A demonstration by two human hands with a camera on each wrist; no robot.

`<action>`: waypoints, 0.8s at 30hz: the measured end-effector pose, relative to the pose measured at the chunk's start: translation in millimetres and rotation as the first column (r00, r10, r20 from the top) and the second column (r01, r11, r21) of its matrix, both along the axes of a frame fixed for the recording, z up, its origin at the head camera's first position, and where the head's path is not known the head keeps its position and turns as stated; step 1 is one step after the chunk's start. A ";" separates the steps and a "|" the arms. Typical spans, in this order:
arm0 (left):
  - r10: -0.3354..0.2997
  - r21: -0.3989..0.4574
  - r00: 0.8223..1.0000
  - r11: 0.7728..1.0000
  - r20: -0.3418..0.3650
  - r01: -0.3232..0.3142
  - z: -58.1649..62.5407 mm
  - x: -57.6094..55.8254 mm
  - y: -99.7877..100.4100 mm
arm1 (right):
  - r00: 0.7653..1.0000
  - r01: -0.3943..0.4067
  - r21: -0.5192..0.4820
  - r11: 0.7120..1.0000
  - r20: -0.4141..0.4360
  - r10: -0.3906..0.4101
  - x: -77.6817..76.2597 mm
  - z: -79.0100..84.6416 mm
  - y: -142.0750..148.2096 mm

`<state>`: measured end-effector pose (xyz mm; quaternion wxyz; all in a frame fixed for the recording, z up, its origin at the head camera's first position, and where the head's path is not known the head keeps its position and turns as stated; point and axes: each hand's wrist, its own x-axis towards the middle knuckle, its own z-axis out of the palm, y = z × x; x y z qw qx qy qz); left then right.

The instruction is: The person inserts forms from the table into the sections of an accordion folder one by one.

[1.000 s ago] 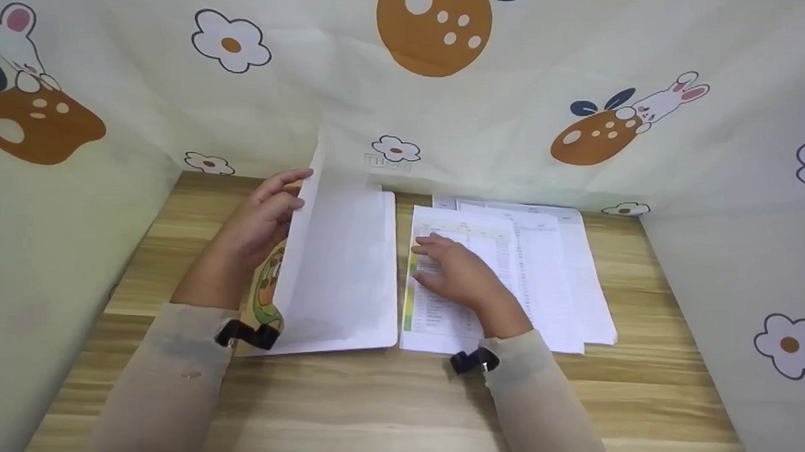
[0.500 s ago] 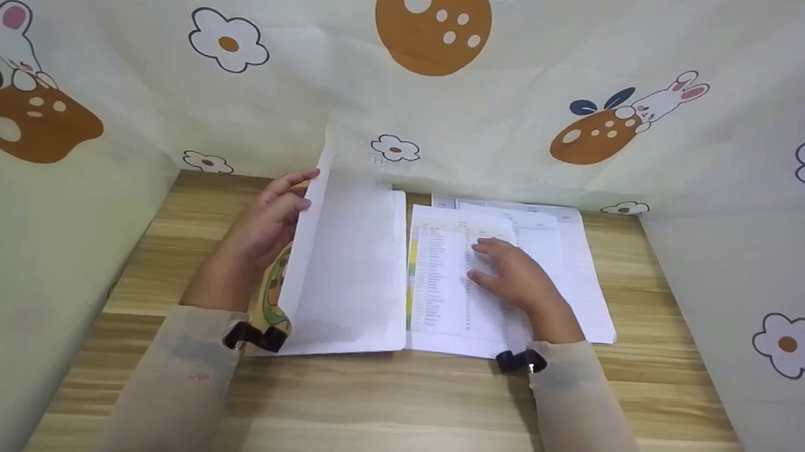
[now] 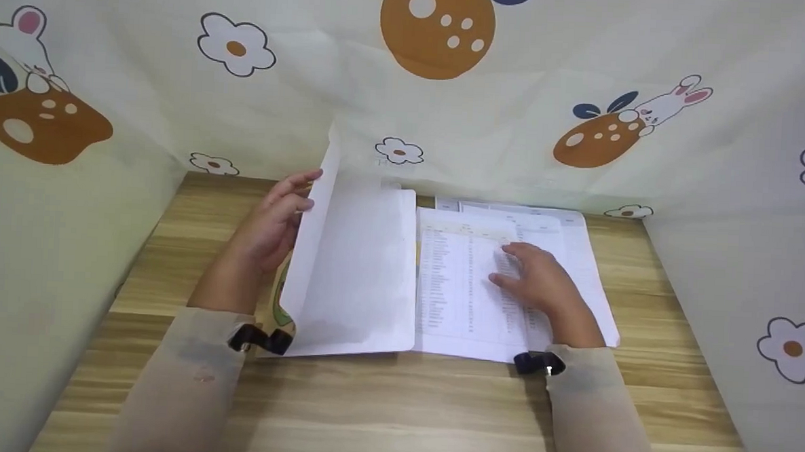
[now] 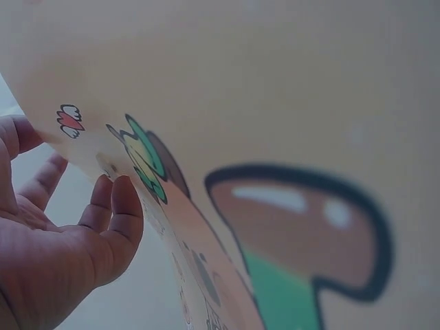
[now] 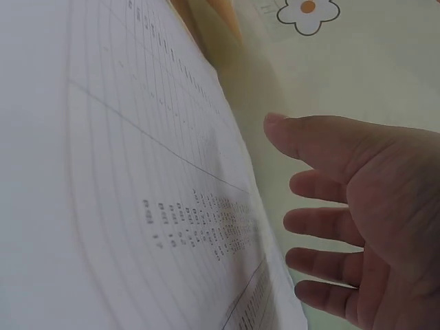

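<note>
A booklet (image 3: 367, 265) with white inner pages lies in the middle of the table, its cartoon-printed cover (image 4: 302, 117) standing raised at the left. My left hand (image 3: 263, 230) is on the outer side of that cover, relaxed fingertips resting against it near its upright edge. No fingers show on the cover's white inner face. To the right, a printed table sheet (image 3: 461, 290) lies on top of other papers, its left edge meeting the booklet. My right hand (image 3: 546, 280) is over this sheet's right part, fingers spread and holding nothing.
More printed sheets (image 3: 580, 281) lie fanned out beneath and to the right of the top sheet. The wooden table (image 3: 394, 416) is bounded at the back and sides by a cloth screen (image 3: 327, 80) with fruit, flower and rabbit prints.
My left hand and the booklet have shifted right, up to the printed sheet, covering its coloured left strip. My right hand has moved right across the papers.
</note>
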<state>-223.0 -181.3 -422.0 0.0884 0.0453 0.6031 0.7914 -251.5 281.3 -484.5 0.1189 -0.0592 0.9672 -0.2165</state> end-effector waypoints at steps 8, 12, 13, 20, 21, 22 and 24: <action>0.018 0.045 1.000 0.999 0.005 -0.018 -1.2 -0.6 3.5 | 0.999 0.023 0.010 1.000 -0.022 -0.023 -4.9 -14.3 6.9; 0.013 0.062 1.000 0.998 0.013 -0.014 -1.9 -2.1 4.0 | 0.999 0.032 0.021 0.999 -0.017 -0.032 -5.7 -18.9 6.5; 0.009 0.063 1.000 0.998 0.018 -0.010 -1.9 -2.0 3.7 | 0.999 0.036 0.023 0.999 -0.012 -0.036 -5.7 -19.2 5.8; -0.005 0.073 0.999 0.997 0.050 0.001 -2.9 -2.0 4.5 | 0.996 0.082 0.021 0.996 0.028 -0.083 -7.1 -16.8 3.0; -0.006 0.076 0.999 0.997 0.051 0.002 -3.1 -1.9 4.6 | 0.995 0.088 0.016 0.996 0.034 -0.089 -7.5 -16.4 2.8; -0.007 0.077 0.999 0.997 0.053 0.002 -3.3 -1.7 4.7 | 0.995 0.091 0.010 0.996 0.037 -0.091 -7.8 -16.1 2.9; -0.007 0.080 0.998 0.997 0.055 0.002 -3.6 -1.4 4.8 | 0.995 0.092 -0.001 0.996 0.040 -0.092 -8.7 -16.5 3.4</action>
